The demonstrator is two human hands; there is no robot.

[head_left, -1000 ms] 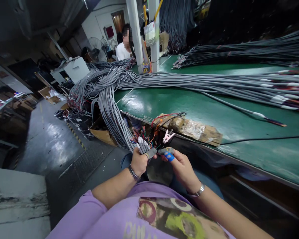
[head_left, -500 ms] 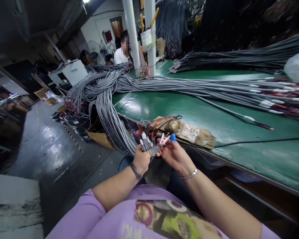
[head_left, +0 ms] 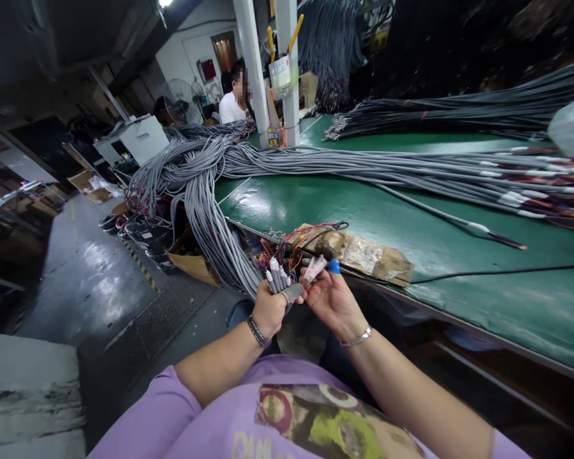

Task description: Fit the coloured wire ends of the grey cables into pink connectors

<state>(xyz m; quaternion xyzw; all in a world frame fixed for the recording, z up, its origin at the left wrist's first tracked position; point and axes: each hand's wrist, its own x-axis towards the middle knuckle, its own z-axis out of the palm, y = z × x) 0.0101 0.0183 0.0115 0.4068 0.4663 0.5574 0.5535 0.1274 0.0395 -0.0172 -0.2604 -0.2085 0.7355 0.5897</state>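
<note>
My left hand (head_left: 270,312) is closed around a bundle of grey cables (head_left: 278,278), whose white-wrapped ends point up. Its thumb has a grey covering and lies across the front of the bundle. Loose coloured wires (head_left: 263,261) fan out from the cable ends. Close beside it, my right hand (head_left: 333,301) pinches a small pale pink clip-like tool (head_left: 314,270), blurred, near the wires. A blue cap (head_left: 333,266) covers one fingertip of that hand. What its inner fingers touch is partly hidden.
Long grey cables (head_left: 316,162) run across the green table (head_left: 387,210) and hang over its front edge. A taped cardboard piece (head_left: 363,254) lies near that edge with a black cord (head_left: 483,272). Behind stand white posts (head_left: 291,121) and a seated person (head_left: 232,105).
The pale pink tool, seen with two spread arms before, now shows as one blurred, narrower shape. Both hands have shifted only slightly; the left still holds the cables.
</note>
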